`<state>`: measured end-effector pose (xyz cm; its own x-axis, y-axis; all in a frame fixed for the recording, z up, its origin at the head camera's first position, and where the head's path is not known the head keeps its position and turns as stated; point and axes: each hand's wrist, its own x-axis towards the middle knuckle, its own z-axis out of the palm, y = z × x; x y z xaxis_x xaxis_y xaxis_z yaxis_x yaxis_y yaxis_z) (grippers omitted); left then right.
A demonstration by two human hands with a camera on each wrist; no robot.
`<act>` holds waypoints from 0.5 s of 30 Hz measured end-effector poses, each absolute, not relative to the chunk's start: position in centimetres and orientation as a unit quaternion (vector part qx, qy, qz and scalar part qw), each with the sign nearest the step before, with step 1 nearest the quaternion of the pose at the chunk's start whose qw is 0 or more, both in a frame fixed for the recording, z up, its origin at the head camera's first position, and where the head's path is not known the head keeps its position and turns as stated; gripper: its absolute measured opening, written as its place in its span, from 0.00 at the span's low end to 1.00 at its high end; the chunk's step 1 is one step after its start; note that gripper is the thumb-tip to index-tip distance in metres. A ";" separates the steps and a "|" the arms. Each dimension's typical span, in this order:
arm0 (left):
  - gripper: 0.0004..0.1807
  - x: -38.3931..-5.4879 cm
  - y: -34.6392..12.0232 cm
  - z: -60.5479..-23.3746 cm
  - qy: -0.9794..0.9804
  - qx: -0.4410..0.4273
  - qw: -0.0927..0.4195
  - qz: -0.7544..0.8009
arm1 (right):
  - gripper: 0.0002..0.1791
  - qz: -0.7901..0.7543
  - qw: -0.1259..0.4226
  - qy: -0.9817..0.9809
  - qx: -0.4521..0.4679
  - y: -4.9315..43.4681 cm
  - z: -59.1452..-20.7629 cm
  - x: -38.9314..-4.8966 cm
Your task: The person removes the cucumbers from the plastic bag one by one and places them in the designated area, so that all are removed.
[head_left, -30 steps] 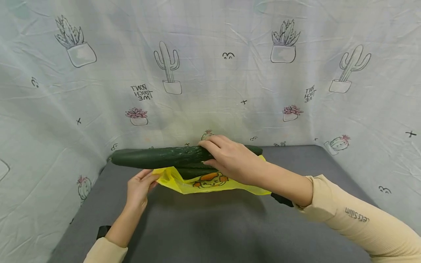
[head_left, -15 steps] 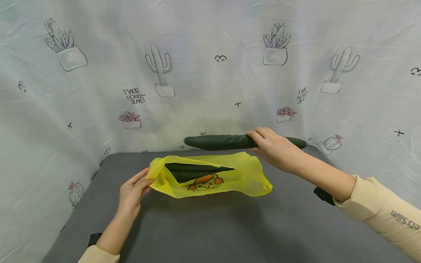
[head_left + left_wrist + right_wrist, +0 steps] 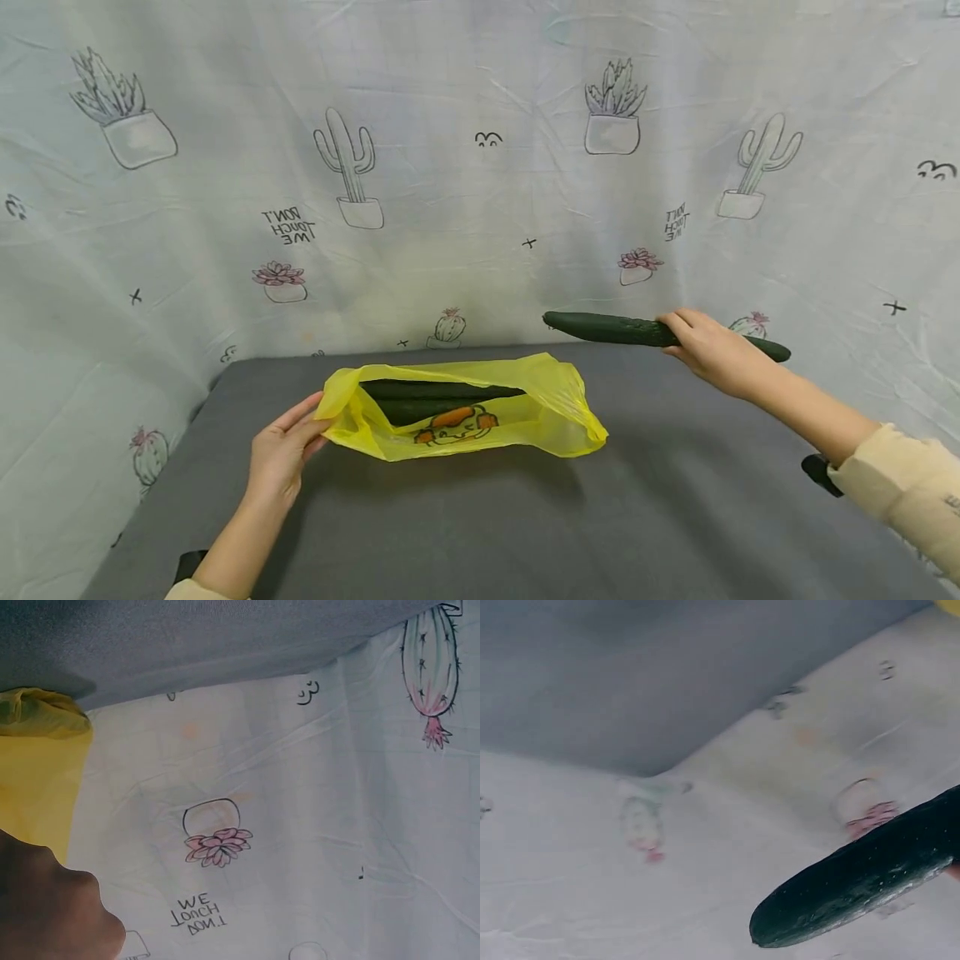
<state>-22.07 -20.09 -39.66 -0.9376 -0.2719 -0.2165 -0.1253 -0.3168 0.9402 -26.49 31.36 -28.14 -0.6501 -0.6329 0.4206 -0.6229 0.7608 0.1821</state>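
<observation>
My left hand (image 3: 279, 450) pinches the left end of a yellow plastic bag (image 3: 558, 417) printed with an orange cartoon figure. The bag's mouth gapes toward me, and dark green cucumbers (image 3: 442, 390) lie inside it, partly hidden by its front side. Off to the right of the bag, my right hand (image 3: 712, 354) grips a long cucumber (image 3: 607, 327) around its middle, held level above the back of the table. One end of that cucumber (image 3: 855, 881) crosses the right wrist view. In the left wrist view my knuckles (image 3: 60, 907) show dark beside the yellow bag (image 3: 37, 780).
A grey table (image 3: 480, 533) lies under both hands. Behind and beside it hangs a pale curtain (image 3: 420, 275) printed with potted cacti and mirrored lettering, close behind the table's back edge.
The right hand has carried its cucumber from over the bag to the right, away from it. The left hand keeps its pinch on the bag, whose mouth now shows uncovered.
</observation>
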 end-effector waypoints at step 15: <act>0.19 -22.1 -20.4 -39.7 -0.559 0.166 0.044 -0.811 | 0.18 -0.026 0.113 -0.951 0.286 36.9 -32.4 -29.8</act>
<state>-22.06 -20.36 -39.73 -0.9409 -0.2567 -0.2209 -0.1151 -0.3711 0.9214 -29.77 36.94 -32.37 -0.8114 -0.5495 0.1992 -0.5376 0.8354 0.1145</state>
